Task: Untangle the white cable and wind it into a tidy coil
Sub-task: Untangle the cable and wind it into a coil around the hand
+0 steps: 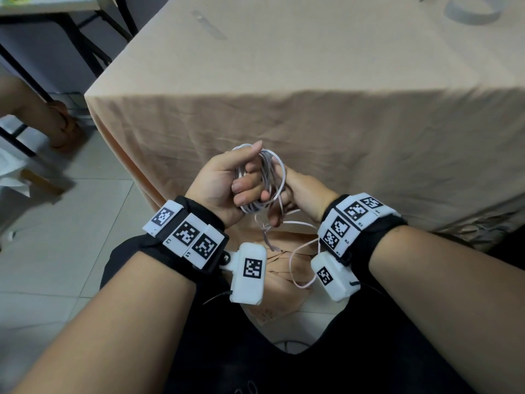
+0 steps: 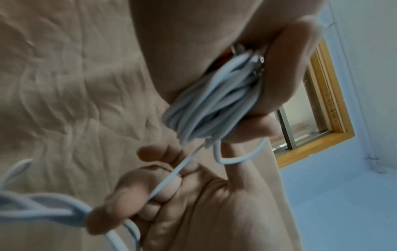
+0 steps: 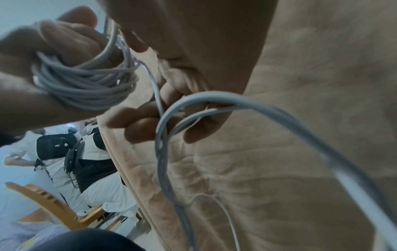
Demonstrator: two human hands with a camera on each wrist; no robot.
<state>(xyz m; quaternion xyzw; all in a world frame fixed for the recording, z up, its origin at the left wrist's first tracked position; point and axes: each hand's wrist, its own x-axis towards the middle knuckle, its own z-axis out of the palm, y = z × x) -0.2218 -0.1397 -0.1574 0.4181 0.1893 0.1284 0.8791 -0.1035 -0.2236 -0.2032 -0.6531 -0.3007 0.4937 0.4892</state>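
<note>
Data-collection room: cloth-draped table [image 1: 312,66]

The left hand [image 1: 227,183] grips a coil of white cable [image 1: 265,180], fingers curled round the bundled loops. The right hand [image 1: 295,194] pinches a strand just beside the coil. Loose cable hangs below the hands, with a knot. A table under a tan cloth [image 1: 312,95] stands just beyond. Far right on it lies a tape roll [image 1: 471,12].
</note>
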